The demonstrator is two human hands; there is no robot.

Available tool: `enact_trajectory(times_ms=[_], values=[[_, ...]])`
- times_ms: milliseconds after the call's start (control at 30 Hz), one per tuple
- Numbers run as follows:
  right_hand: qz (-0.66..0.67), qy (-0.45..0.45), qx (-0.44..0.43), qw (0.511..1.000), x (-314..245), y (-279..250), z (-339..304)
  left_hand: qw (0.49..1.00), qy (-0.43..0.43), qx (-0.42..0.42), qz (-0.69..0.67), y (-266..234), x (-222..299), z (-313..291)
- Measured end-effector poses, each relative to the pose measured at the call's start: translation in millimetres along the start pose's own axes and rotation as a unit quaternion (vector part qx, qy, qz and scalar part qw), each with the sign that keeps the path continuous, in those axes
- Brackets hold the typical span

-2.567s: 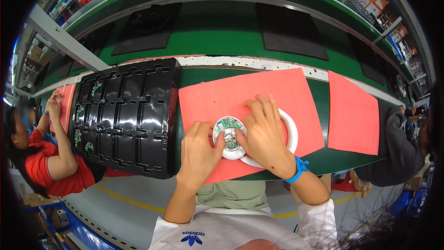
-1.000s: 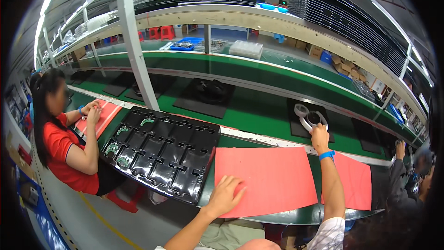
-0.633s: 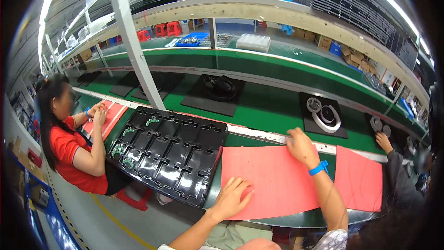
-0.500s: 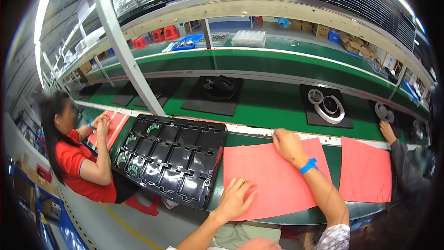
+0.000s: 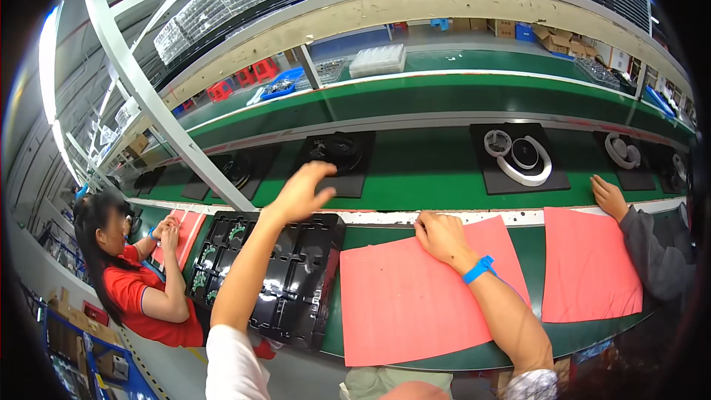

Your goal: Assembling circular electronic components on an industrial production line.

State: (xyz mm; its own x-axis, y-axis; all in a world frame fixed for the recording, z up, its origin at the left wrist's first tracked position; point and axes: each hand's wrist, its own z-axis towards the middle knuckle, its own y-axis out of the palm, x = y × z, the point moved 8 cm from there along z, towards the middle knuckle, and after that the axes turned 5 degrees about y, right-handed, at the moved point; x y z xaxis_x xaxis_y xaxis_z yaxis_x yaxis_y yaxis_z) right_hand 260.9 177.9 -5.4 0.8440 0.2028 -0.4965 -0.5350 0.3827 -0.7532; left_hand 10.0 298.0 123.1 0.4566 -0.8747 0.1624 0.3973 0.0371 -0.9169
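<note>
My left hand reaches out over the green belt's near edge, fingers stretched and thumb apart, holding nothing. Just beyond its fingertips lie black headphones on a dark foam mat; the hand hides part of the mat. My right hand, with a blue band on its wrist, rests at the far edge of a pink foam sheet. Its fingers are loosely curled against the pale rail, and nothing shows in them. Under my left forearm lies a black compartment tray with several green circuit boards.
White headphones lie on another mat farther right. A co-worker in red works at the left; a grey-sleeved arm reaches in at the right beside a second pink sheet. A slanted metal post stands beyond the tray.
My left hand has lifted off the pink sheet and stretched forward and left toward the black headphones. My right hand stays near the rail. The view has shifted slightly.
</note>
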Motion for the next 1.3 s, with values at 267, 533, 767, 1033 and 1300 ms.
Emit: enact_trajectory(times_ms=[267, 533, 767, 1033, 1300], values=[[-0.005, 0.009, -0.021, 1.000, -5, 1, -5, 0.976, -0.064, 0.021, 0.207, 81, -119, 91], [0.020, 0.021, -0.030, 0.999, -6, -1, -1, 0.955, -0.216, 0.051, -0.197, 39, -218, 101], [0.017, 0.017, -0.014, 1.000, -4, -6, 0, 0.967, -0.213, 0.055, -0.128, 2, -208, 90], [0.023, 0.004, 0.019, 1.000, -11, -10, 0, 0.959, -0.243, 0.049, -0.141, -4, -212, 61], [0.003, 0.036, -0.027, 0.999, -19, -8, 3, 0.951, -0.250, 0.082, -0.160, -7, -211, 51]])
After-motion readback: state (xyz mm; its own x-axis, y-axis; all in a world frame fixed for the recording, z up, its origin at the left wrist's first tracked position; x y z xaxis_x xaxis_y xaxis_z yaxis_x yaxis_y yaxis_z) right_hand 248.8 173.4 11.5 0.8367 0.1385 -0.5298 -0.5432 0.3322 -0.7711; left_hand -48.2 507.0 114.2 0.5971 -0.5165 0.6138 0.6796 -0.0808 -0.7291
